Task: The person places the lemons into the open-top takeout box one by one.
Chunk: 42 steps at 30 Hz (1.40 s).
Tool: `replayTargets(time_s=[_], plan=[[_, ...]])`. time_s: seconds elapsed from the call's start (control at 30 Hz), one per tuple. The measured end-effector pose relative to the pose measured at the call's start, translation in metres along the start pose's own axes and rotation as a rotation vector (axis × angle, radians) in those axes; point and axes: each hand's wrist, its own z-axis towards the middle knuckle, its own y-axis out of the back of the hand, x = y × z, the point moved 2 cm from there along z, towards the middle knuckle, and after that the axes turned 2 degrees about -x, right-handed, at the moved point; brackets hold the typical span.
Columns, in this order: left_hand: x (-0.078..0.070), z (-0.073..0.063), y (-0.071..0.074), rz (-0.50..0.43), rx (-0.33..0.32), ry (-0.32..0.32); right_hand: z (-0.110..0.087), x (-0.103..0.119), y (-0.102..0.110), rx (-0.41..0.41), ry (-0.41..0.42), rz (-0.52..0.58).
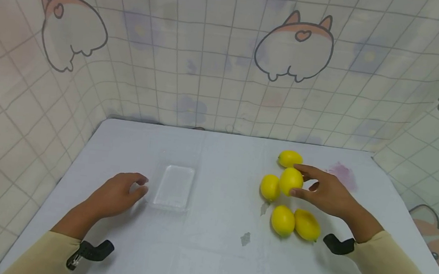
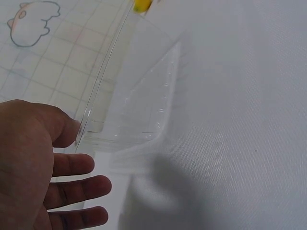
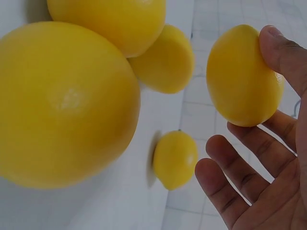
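My right hand [image 1: 328,192] pinches a yellow lemon [image 1: 291,181] between thumb and fingers, above the table; in the right wrist view this lemon [image 3: 243,79] is held at the fingertips. Around it several more lemons lie on the table: one behind [image 1: 289,158], one just left [image 1: 269,188], and a pair nearer the front, a rounder lemon [image 1: 283,221] beside another lemon [image 1: 307,225]. On the left stands a clear plastic container [image 1: 176,187] with nothing in it. Beside its left wall hovers my left hand [image 1: 116,195], fingers loosely bent and holding nothing; whether the thumb touches the rim, I cannot tell.
A white cloth covers the table [image 1: 216,239], with a pinkish stain [image 1: 342,176] at the right rear and small grey patches [image 1: 246,239] near the lemons. Behind and at both sides hangs a gridded curtain [image 1: 219,65] with cartoon animal prints.
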Motion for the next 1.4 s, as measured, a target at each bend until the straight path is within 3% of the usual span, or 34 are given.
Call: replayTargets(time_s=[1.4], plan=[[0.001, -0.003, 0.002, -0.016, -0.01, -0.023, 0.024, 0.036, -0.02, -0.006, 0.133, 0.089]])
